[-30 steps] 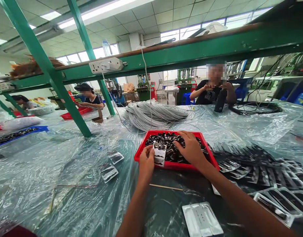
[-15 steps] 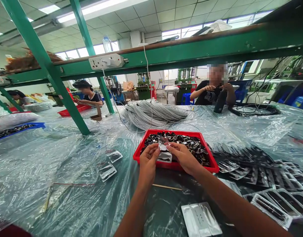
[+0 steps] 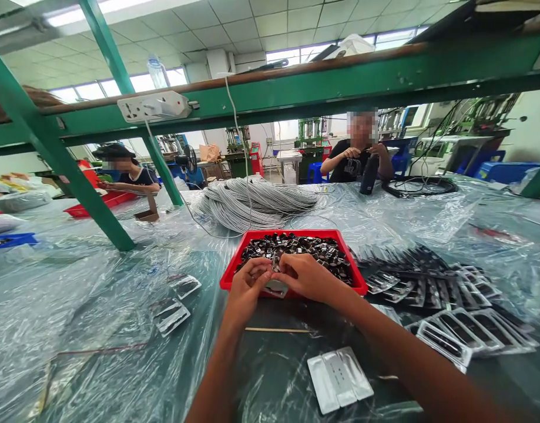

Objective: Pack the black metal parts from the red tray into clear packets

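Over the front rim of a red tray (image 3: pixel 358 288), both of my hands come together on one small plastic packet (image 3: pixel 276 288) with a silvery-white face. My left hand (image 3: pixel 247 288) pinches its left side between thumb and fingers. From the right, my right hand (image 3: pixel 305 277) has its fingers closed at the packet's upper part. Much of the packet is hidden behind my fingers. Many small black pieces with shiny metal parts (image 3: pixel 296 242) fill the tray.
Two similar packets (image 3: pixel 170 317) lie at left. A thin wooden stick (image 3: pixel 276 330) and a silvery flat pack (image 3: pixel 339 380) are nearer me. Rows of clear-and-black packs (image 3: pixel 446 346) spread at right. Behind the tray lies a grey cable coil (image 3: pixel 256 202). Co-workers sit across the table.
The view has turned slightly to the right. My right hand's fingers have curled further over the packet, which now shows less between my hands.
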`<state>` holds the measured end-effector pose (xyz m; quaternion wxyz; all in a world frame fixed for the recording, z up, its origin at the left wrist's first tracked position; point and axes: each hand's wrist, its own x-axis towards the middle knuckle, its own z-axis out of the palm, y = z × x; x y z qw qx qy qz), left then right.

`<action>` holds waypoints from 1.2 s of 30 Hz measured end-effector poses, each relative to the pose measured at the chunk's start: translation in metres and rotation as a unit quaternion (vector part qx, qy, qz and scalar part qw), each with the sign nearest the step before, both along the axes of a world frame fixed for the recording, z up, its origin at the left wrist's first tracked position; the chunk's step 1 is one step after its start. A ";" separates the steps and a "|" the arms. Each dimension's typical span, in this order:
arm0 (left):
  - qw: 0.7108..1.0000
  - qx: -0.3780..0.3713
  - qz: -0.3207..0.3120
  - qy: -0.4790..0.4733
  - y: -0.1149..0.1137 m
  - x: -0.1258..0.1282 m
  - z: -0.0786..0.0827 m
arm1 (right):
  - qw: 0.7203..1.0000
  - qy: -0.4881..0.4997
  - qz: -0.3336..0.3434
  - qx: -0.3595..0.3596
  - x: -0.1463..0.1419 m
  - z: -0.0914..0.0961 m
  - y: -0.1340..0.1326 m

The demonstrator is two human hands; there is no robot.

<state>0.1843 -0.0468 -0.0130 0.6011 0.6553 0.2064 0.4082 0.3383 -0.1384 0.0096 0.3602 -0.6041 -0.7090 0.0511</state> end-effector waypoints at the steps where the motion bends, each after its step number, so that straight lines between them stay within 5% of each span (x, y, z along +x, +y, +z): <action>1: 1.000 0.000 0.005 0.008 0.001 0.000 0.000 | 1.000 -0.026 -0.005 -0.003 0.001 0.001 0.000; 5: 0.995 -0.013 0.097 0.025 0.006 0.003 -0.008 | 0.998 -0.053 -0.042 -0.008 0.008 0.000 0.002; 9: 0.978 -0.012 0.206 0.022 0.011 0.003 -0.016 | 0.983 -0.023 -0.183 0.005 0.014 -0.002 0.005; 12: 0.980 -0.024 0.198 0.004 0.009 0.003 -0.016 | 0.972 0.018 -0.232 0.000 0.009 -0.002 0.006; 15: 0.989 -0.059 0.135 -0.016 0.000 0.007 -0.013 | 0.972 0.185 -0.122 -0.072 -0.001 -0.003 0.007; 18: 0.992 -0.097 0.076 -0.041 -0.006 0.011 -0.012 | 0.933 0.345 -0.052 -0.083 -0.005 -0.003 0.008; 24: 0.984 -0.127 0.058 -0.107 -0.008 0.013 -0.014 | 0.898 0.435 -0.051 -0.049 -0.006 -0.003 0.008; 29: 0.971 -0.152 0.024 -0.181 -0.012 0.011 -0.009 | 0.814 0.561 0.052 -0.144 -0.014 -0.010 0.010; 30: 0.972 -0.147 0.021 -0.181 -0.012 0.010 -0.007 | 0.813 0.553 0.058 -0.172 -0.014 -0.011 0.010; 32: 0.982 -0.112 0.035 -0.147 -0.011 0.008 -0.005 | 0.861 0.479 0.000 -0.170 -0.014 -0.010 0.009; 34: 0.990 -0.064 0.081 -0.094 -0.009 0.005 -0.003 | 0.929 0.344 -0.120 -0.071 -0.012 -0.007 0.007; 36: 0.992 -0.026 0.112 -0.056 -0.009 0.002 0.000 | 0.964 0.213 -0.160 0.021 -0.009 -0.004 0.004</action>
